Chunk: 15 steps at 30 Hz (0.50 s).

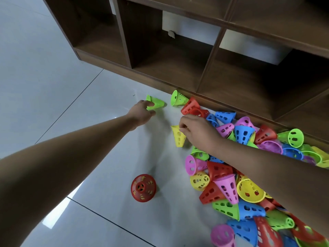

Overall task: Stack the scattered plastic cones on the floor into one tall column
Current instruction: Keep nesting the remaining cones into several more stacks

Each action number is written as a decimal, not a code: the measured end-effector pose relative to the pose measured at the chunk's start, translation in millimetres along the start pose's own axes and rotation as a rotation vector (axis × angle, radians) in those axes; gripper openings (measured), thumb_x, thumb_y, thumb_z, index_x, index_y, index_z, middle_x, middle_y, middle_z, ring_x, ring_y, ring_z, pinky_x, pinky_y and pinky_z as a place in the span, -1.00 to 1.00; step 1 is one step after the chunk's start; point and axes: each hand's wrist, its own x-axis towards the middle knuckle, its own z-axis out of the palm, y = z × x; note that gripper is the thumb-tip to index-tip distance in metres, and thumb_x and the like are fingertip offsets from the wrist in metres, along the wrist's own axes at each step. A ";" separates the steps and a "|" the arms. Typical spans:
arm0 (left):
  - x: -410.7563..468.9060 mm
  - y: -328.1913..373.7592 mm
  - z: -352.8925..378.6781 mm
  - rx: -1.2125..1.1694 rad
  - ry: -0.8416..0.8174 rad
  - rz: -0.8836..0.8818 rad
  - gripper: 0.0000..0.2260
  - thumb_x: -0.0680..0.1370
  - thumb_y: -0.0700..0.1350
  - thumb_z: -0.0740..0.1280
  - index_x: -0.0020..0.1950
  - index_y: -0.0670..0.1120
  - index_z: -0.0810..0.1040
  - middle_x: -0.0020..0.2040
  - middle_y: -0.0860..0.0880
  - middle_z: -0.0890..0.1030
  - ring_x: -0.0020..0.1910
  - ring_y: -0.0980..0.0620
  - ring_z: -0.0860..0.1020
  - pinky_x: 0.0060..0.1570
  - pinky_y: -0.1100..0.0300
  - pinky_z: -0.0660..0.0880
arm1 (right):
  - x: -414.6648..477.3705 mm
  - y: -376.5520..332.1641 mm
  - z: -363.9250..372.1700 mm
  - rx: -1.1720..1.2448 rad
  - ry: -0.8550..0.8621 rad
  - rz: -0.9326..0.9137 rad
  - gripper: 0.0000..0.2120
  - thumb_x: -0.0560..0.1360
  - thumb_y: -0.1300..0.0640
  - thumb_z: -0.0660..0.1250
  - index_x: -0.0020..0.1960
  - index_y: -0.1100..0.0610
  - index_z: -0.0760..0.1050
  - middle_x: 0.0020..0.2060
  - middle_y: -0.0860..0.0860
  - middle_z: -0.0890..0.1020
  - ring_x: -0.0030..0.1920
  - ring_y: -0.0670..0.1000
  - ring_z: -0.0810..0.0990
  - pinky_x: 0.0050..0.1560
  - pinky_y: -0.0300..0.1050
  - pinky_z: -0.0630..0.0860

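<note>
**Cones scattered, two of them in hand**

Cones [249,175] in red, blue, pink, yellow and green lie heaped on the pale glossy tiled floor [53,68], mostly under and beyond the right forearm, running along the foot of a dark wooden shelf unit [178,68]. The shelf's open compartments stand just past both hands; a white wall shows through the back of two of them.

The left hand [142,113] is stretched far forward and closes its fingers around a green cone [156,103] lying on its side on the tile. Just beyond it to the right, another green cone [179,98] lies on its side, touching the shelf base. The right hand [197,131] pinches the wide rim of a yellow cone [179,136], its narrow end pointing down at the floor; whether that end touches the tile I cannot tell.

Nearer the person than either hand, a red cone [143,188] stands upright alone, wide end down, with yellow showing through its slots, so at least one cone sits nested inside; how many is hard to make out.

The right arm covers part of the heap, and the pile is cut off at the right and bottom edges.
</note>
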 end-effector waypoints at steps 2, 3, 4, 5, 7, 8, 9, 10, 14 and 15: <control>-11.7 -0.9 -2.8 -0.069 0.013 0.005 -0.68 0.61 -0.06 0.43 0.38 0.03 0.63 0.29 -0.03 0.61 0.20 -0.07 0.60 0.06 0.14 0.54 | -6.6 -12.0 -7.9 0.172 0.045 0.126 -0.91 0.63 0.16 0.41 -0.04 0.12 0.54 -0.19 -0.03 0.61 -0.18 0.00 0.59 -0.17 -0.01 0.57; -19.6 -2.1 -4.9 -0.106 0.020 0.016 -0.73 0.61 -0.08 0.43 0.31 0.01 0.66 0.21 -0.01 0.65 0.09 -0.02 0.62 -0.08 0.19 0.52 | -9.3 -18.1 -11.6 0.258 0.049 0.200 -0.92 0.64 0.16 0.40 -0.03 0.12 0.56 -0.23 -0.03 0.63 -0.21 -0.03 0.61 -0.18 -0.06 0.57; -28.8 -3.2 -6.8 -0.148 0.025 0.023 -0.80 0.61 -0.10 0.43 0.24 -0.01 0.69 0.10 0.02 0.68 -0.03 0.03 0.62 -0.19 0.23 0.48 | -11.6 -24.1 -15.7 0.367 0.034 0.287 -0.93 0.65 0.17 0.38 -0.02 0.13 0.57 -0.25 -0.01 0.65 -0.25 -0.06 0.64 -0.20 -0.10 0.58; -38.8 -4.8 -8.3 -0.199 0.029 0.021 -0.86 0.62 -0.11 0.43 0.16 -0.03 0.71 0.00 0.03 0.69 -0.14 0.06 0.58 -0.25 0.24 0.45 | -14.4 -30.4 -19.1 0.512 0.000 0.378 -0.93 0.66 0.19 0.36 0.01 0.17 0.57 -0.24 0.03 0.67 -0.28 -0.07 0.66 -0.22 -0.12 0.60; -59.9 -10.0 -11.6 -0.309 0.032 -0.007 -0.94 0.61 -0.14 0.44 0.05 -0.06 0.71 -0.12 0.05 0.68 -0.20 0.08 0.54 -0.22 0.20 0.45 | -20.6 -42.3 -24.6 0.831 -0.088 0.523 -0.89 0.69 0.24 0.32 0.08 0.30 0.55 -0.22 0.16 0.67 -0.29 -0.02 0.67 -0.28 -0.13 0.62; -70.5 -12.8 -13.9 -0.360 0.023 -0.020 -0.95 0.61 -0.16 0.44 0.01 -0.07 0.71 -0.15 0.04 0.68 -0.20 0.08 0.54 -0.20 0.18 0.45 | -24.3 -48.1 -26.8 0.950 -0.138 0.561 -0.86 0.69 0.26 0.31 0.11 0.36 0.53 -0.21 0.21 0.65 -0.29 0.01 0.67 -0.30 -0.15 0.61; -80.5 -15.5 -17.0 -0.410 0.006 -0.032 -0.95 0.60 -0.18 0.44 -0.01 -0.07 0.70 -0.16 0.04 0.68 -0.19 0.09 0.56 -0.19 0.17 0.44 | -28.4 -54.4 -28.1 1.042 -0.197 0.575 -0.84 0.69 0.26 0.30 0.12 0.39 0.52 -0.20 0.22 0.65 -0.28 0.03 0.67 -0.31 -0.17 0.60; -89.6 -18.5 -20.9 -0.462 -0.013 -0.048 -0.95 0.60 -0.19 0.45 -0.01 -0.05 0.70 -0.16 0.03 0.68 -0.18 0.10 0.58 -0.18 0.17 0.44 | -32.5 -60.8 -28.5 1.114 -0.262 0.571 -0.85 0.70 0.26 0.29 0.13 0.38 0.53 -0.19 0.22 0.64 -0.27 0.04 0.67 -0.30 -0.17 0.58; -123.4 -25.2 -40.0 -0.750 -0.096 -0.133 -0.88 0.61 -0.18 0.49 0.15 -0.06 0.66 -0.12 -0.04 0.68 -0.14 0.04 0.61 -0.11 0.14 0.44 | -46.8 -82.7 -20.7 1.197 -0.489 0.488 -0.88 0.69 0.26 0.28 0.01 0.20 0.55 -0.22 0.10 0.65 -0.21 0.02 0.65 -0.23 -0.16 0.51; -131.5 -25.5 -44.5 -0.804 -0.121 -0.142 -0.84 0.62 -0.18 0.48 0.20 -0.09 0.65 -0.11 -0.05 0.67 -0.14 0.03 0.60 -0.10 0.14 0.44 | -48.5 -87.4 -16.2 1.181 -0.536 0.461 -0.87 0.69 0.26 0.28 -0.02 0.17 0.55 -0.21 0.08 0.65 -0.18 0.00 0.64 -0.20 -0.16 0.50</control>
